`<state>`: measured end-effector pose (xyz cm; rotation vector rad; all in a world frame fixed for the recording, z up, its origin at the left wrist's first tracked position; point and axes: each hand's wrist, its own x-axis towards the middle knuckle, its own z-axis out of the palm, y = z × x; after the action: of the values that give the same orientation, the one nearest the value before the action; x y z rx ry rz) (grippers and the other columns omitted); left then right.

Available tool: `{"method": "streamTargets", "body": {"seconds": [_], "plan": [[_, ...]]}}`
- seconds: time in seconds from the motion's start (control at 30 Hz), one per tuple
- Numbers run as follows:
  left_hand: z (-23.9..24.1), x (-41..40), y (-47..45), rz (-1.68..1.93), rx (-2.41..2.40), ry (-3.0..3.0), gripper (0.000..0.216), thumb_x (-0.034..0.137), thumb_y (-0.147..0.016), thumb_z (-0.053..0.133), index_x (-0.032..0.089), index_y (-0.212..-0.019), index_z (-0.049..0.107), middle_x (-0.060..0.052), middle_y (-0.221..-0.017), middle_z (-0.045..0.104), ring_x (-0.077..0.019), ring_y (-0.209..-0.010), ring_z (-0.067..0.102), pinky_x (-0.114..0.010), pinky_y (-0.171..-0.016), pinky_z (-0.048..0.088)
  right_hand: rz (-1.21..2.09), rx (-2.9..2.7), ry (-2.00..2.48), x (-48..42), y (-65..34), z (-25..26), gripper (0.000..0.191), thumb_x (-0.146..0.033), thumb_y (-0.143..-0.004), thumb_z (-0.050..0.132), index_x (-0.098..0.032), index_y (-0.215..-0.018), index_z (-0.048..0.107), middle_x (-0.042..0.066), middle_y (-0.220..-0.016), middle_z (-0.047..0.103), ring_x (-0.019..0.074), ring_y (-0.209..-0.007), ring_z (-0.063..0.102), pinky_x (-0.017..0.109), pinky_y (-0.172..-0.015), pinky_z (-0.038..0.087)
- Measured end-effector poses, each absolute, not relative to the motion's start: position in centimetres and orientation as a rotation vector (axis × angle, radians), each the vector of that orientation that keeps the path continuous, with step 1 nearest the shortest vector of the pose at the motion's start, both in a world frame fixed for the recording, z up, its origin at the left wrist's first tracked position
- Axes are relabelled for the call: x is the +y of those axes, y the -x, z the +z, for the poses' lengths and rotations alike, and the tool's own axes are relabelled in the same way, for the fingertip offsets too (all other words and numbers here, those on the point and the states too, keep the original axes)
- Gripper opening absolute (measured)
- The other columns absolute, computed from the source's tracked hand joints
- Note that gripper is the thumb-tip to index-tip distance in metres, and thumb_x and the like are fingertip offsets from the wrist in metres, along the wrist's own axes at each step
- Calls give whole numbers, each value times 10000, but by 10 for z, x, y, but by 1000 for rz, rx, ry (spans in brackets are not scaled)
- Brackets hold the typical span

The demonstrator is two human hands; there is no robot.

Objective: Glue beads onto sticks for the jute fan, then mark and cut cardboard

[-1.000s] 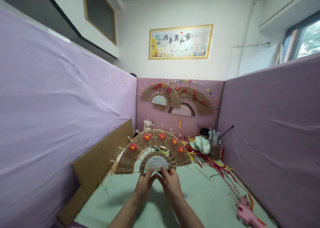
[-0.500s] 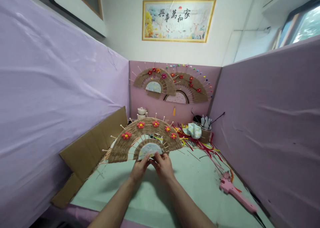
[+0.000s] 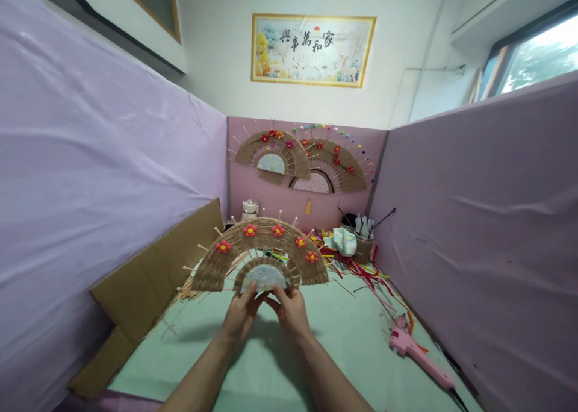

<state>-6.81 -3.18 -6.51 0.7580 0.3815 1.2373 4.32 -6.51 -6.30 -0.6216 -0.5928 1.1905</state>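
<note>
Both my hands hold up a half-round fan (image 3: 262,228) made of brown twine wound over thin sticks, with several red flowers along its outer band. White-tipped sticks poke out past its rim. My left hand (image 3: 241,315) pinches the lower edge, its thumb on the pale patterned half-circle (image 3: 264,276) at the fan's centre. My right hand (image 3: 291,312) grips the same edge just to the right, thumb in front and fingers behind. The fan stands above the green tabletop (image 3: 343,333), its face toward me.
A pink glue gun (image 3: 419,355) lies on the right. Behind are red and yellow craft stems (image 3: 361,271), a crumpled cloth (image 3: 342,241), a pot of glue sticks (image 3: 363,249) and a white jar (image 3: 250,209). Cardboard (image 3: 158,279) leans at left. Two fans (image 3: 334,153) hang on the back panel.
The fan has tilted more level, its left end rising slightly, and my hands have spread a little apart along its lower edge. The camera view has shifted slightly.
</note>
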Motion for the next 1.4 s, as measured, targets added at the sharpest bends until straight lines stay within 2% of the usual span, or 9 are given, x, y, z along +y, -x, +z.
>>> {"method": "streamTargets", "body": {"seconds": [0.13,0.3,0.47,0.57,0.67,0.93,1.07,1.2,1.4], "plan": [[-64,-29,72,1221,360,-723,351,370,-697,795,147,-952,707,-84,-940,740,-255,-1009,661,-430,-993,461,1206,-664,599,-67,-41,-64,448,-342,-542,904,-177,-897,685,14,-828,719,150,-777,664,264,-672,576],[-62,-33,73,1132,332,-737,356,378,-710,788,134,-958,711,-104,-960,738,-269,-1058,641,-414,-996,451,1182,-722,633,-68,-38,-72,395,-360,-583,882,-150,-858,691,43,-824,734,172,-761,682,309,-728,578],[-60,-38,71,1095,311,-770,476,349,-703,797,161,-1120,668,-98,-983,734,-273,-1070,641,-414,-993,453,1162,-774,615,-71,-40,-73,349,-366,-652,846,-131,-870,706,65,-824,733,172,-732,675,316,-712,576],[-63,-38,70,1081,324,-804,609,350,-689,805,172,-1236,604,-107,-996,730,-280,-1052,651,-425,-985,459,1160,-743,609,-77,-41,-70,355,-381,-636,853,-134,-844,707,60,-813,724,167,-709,662,324,-706,580],[-69,-38,70,1041,351,-904,635,350,-716,780,181,-1289,566,-121,-1046,719,-274,-1041,656,-432,-991,451,1164,-668,607,-85,-43,-69,365,-391,-595,873,-148,-807,700,50,-804,717,170,-711,659,328,-711,583],[-68,-37,74,723,377,-1421,400,360,-773,724,172,-1125,696,-144,-1194,670,-316,-1167,578,-454,-1020,417,1135,-568,628,-107,-66,-69,341,-390,-586,878,-199,-813,710,36,-861,730,178,-772,684,285,-702,581],[-65,-43,69,755,320,-1256,464,383,-740,757,202,-1158,672,-137,-1217,656,-321,-1187,562,-477,-1008,426,1076,-525,660,-118,-73,-64,366,-355,-582,884,-191,-855,704,31,-877,728,177,-793,687,278,-698,582],[-65,-58,63,794,276,-1121,424,404,-753,741,235,-1135,667,-110,-1237,642,-290,-1204,552,-462,-1025,420,1061,-510,664,-130,-73,-56,356,-342,-615,868,-167,-874,697,40,-879,725,189,-806,694,282,-685,580],[-73,-77,61,592,592,-1338,476,294,-668,802,205,-1121,685,-140,-1094,693,-305,-1027,647,-447,-923,487,869,-559,766,-165,-115,-34,280,-318,-630,845,-169,-794,674,4,-791,715,169,-789,674,329,-753,582]]}}
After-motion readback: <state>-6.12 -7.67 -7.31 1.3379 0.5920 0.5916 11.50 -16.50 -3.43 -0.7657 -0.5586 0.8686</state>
